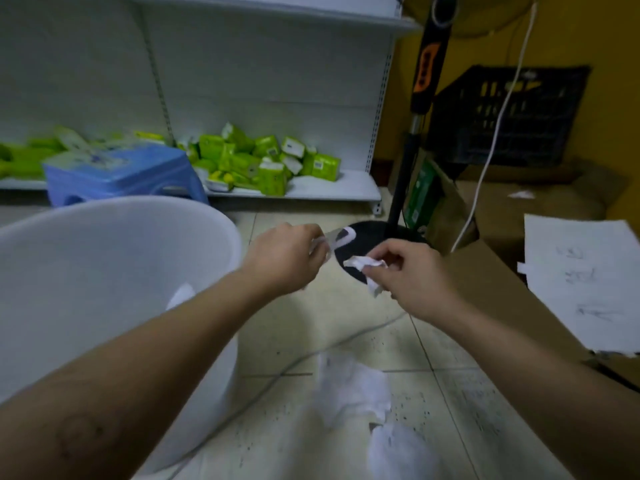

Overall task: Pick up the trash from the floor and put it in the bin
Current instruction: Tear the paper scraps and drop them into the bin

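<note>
Midair, both hands, left (287,258) and right (412,275), each gripping crumpled paper (363,263) just beside the bin rim (221,216).

bin (104,258): plain white, faintly translucent
crumpled paper (363,263), right of the bin: white
paper scraps (353,389) on the floor, right of the bin: white
floor (433,393): pale cream tiles with dark specks
stool (121,174) behind the bin: light blue
packets (263,161) on the shelf behind the bin: lime green with white labels
crate (512,116), far right of the bin: black lattice
wall (606,36): mustard yellow
sheet (581,282): white with grey handwriting
</note>
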